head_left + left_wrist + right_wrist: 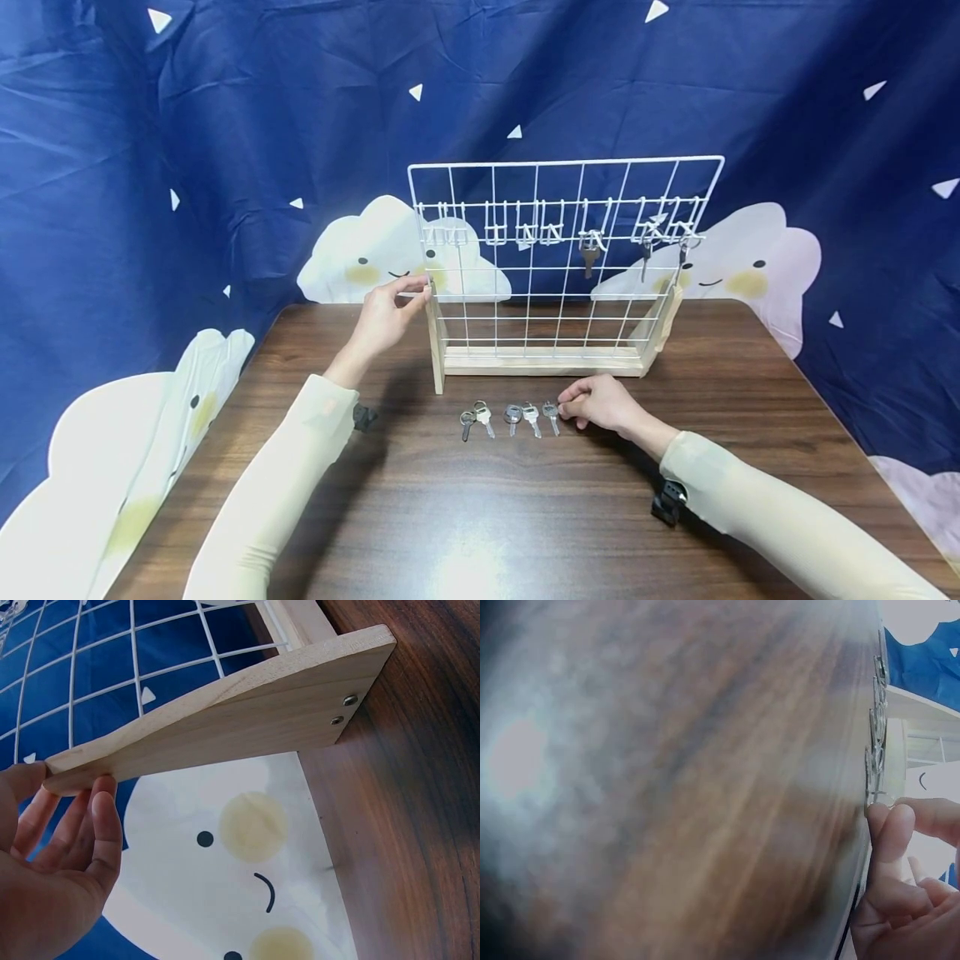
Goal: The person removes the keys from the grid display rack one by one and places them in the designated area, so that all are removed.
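Note:
My left hand (pixel 384 318) pinches the upper end of the rack's left wooden side piece (pixel 225 712), thumb on one face and fingers on the other. The rack holds a white wire grid (pixel 528 296) with a row of hooks along its upper part. On the table in front lies a row of several silver keys with rings. At the row's right end, my right hand (pixel 606 405) pinches the ring of the last key (pixel 552 414) between thumb and fingertips. Leftmost in the row is a darker key (pixel 467 428), beside another key (pixel 484 417).
Three keys hang from hooks on the grid's right side, one of them a brown key (pixel 589 257). Unused white hooks (pixel 496 233) fill the left part. A blue curtain (pixel 225 100) with clouds stands behind the brown wooden table (pixel 420 517).

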### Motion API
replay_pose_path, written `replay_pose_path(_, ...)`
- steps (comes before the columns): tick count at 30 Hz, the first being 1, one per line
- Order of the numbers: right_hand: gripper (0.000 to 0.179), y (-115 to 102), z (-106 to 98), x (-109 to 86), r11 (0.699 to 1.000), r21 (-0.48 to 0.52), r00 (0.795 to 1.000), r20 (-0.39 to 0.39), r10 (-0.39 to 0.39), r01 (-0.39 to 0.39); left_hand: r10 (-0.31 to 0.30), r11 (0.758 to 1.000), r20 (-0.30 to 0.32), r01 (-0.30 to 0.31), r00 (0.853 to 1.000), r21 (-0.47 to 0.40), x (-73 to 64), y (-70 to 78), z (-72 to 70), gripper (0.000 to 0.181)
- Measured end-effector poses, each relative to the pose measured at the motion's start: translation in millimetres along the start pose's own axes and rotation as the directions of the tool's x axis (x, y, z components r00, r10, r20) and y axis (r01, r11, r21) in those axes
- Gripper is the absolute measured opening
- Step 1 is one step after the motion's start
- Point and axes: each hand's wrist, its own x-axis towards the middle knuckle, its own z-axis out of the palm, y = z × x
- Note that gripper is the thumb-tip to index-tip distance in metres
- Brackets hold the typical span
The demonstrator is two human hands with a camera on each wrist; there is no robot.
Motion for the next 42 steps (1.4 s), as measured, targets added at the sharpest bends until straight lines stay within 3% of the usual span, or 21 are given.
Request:
replay_pose_path(16, 0.026, -13, -13, -3.4, 0.998, 0.031, 0.999, -0.012, -0.047, 0.048, 0.008, 1.0, 0.001, -0.008, 1.0, -0.007, 0.0, 0.7, -0.5, 0.033)
replay_pose_path(32, 0.023, -28, -31, -10.2, 0.984, 0.009, 0.976, -0.123, -0.178, 0.181, 0.005, 1.0, 0.005, -0.005, 1.0, -0.017, -0.6, 0.3, -0.7, 0.033)
replay_pose_path(42, 0.027, -44, -47, -16.8, 0.984, 0.022, 0.968, -0.183, -0.169, 0.176, 0.0, 1.0, 0.002, 0.0, 1.0, -0.013, 0.5, -1.2, -0.1, 0.032)
